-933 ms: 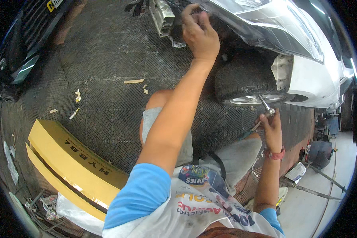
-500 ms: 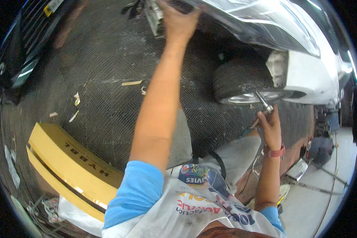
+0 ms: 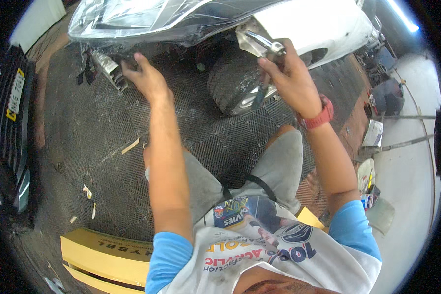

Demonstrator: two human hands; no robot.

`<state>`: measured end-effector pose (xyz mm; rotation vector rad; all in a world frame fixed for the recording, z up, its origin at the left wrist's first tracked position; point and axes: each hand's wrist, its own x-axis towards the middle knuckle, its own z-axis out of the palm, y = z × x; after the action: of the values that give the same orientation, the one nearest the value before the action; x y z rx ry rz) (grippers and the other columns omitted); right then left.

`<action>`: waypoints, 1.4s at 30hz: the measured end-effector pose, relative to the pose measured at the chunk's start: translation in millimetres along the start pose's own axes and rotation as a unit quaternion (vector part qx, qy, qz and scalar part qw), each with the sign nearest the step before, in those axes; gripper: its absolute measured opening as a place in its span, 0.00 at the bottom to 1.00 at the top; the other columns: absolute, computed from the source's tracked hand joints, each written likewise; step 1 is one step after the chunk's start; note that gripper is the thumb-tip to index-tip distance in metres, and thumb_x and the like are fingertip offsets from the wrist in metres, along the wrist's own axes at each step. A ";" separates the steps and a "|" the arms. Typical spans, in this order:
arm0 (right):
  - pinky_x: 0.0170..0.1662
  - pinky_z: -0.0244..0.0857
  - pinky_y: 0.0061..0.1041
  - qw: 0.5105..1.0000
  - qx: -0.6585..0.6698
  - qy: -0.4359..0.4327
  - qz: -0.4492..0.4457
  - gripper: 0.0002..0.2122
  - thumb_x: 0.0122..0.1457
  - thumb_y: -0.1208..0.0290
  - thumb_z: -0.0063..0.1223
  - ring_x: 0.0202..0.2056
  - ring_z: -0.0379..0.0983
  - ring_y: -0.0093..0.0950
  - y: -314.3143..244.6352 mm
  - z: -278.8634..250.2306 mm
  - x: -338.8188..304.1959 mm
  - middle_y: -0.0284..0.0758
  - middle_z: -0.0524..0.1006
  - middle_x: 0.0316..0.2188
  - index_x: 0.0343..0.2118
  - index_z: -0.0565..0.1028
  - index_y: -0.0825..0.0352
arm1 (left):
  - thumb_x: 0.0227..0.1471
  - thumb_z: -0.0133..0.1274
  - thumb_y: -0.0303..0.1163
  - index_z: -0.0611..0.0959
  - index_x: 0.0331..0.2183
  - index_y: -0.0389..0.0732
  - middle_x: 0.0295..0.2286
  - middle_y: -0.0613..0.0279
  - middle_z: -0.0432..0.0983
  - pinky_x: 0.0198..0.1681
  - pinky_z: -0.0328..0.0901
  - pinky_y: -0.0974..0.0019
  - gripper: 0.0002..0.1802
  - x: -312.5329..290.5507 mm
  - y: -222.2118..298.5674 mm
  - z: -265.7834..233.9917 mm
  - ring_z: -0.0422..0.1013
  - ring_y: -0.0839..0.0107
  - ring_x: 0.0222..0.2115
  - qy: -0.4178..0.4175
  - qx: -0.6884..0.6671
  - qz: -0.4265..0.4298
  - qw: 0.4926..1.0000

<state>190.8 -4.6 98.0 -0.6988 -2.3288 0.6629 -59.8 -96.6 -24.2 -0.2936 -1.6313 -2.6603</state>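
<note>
My left hand (image 3: 149, 81) is raised near the front of a white car, thumb and fingers apart, with nothing visible in it. Just left of its fingertips, a silver metal bracket (image 3: 109, 71) hangs below the car's front end. In my right hand (image 3: 294, 81) is a silver metal tool (image 3: 262, 41) with a tapered barrel, pointing up and left. A dark green hose or handle (image 3: 260, 97) hangs below that hand. The tool's tip appears in front of a pale panel edge (image 3: 250, 36) at the wheel arch; contact is unclear. The tyre (image 3: 230, 81) is behind and below the hand.
Clear plastic sheeting (image 3: 181, 22) covers the car's front. Another vehicle's dark grille (image 3: 10, 142) stands at left. A long yellow box (image 3: 108, 250) lies at lower left on the dark textured floor (image 3: 98, 132), among paper scraps. Containers and tools line the right wall.
My head view has shifted. My left hand has come off the bodywork and now hangs beside the bracket. My right hand has lifted the tool from beside the wheel to the arch edge.
</note>
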 end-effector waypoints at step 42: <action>0.27 0.72 0.39 0.987 -0.117 -0.004 -0.105 0.16 0.66 0.73 0.51 0.28 0.80 0.42 29.4 21.0 17.2 0.46 0.79 0.28 0.51 0.62 0.75 | 0.65 0.50 0.52 0.58 0.66 0.34 0.56 0.45 0.72 0.64 0.58 0.53 0.41 -70.1 -0.3 37.7 0.69 0.56 0.56 -0.344 0.003 -0.182 0.921</action>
<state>174.3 21.8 72.9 -0.5397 -2.4691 0.3009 14.9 -69.6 -19.2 -1.1447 -2.0210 -3.0250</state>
